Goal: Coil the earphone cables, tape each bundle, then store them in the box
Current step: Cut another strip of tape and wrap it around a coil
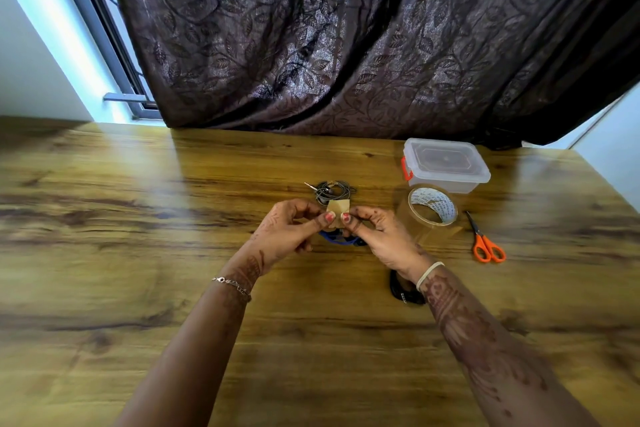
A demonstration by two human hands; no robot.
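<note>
Big dark brown leaf-patterned curtain point(346, 45) hanging beyond the hands, wood-grain table point(138, 218) spread out under them, and here we are at the taping. The left hand point(291, 229) and right hand point(377, 236) are drawn close together, thumb tips almost touching, both pinching one small square of tan sticky tape point(338, 207) held up between them. Off beyond the right hand sits the clear plastic storage box with an orange latch point(446, 165), lid on, so nothing is stored yet by the look of it. Just right of the right hand is the roll of brownish packing tape point(431, 210), and further right lie the orange-handled scissors point(486, 243). A black coiled earphone bundle point(403, 289) lies tucked by the right wrist, a grey earphone coil with its jack sticking out point(332, 191) rests just beyond the fingertips, and a blue earphone cable point(334, 237) peeks out right beneath both hands; whether any finger grips it, I can't tell. Here's the danger: that tape square is floppy, and it could fold onto itself or cling to the thumbs before it meets the cable. If the blue loops sit unheld, they may spring apart as the tape comes down, and the wrap would catch only a few strands. Too loose a wrap, and the bundle unravels on its way to the box.
</note>
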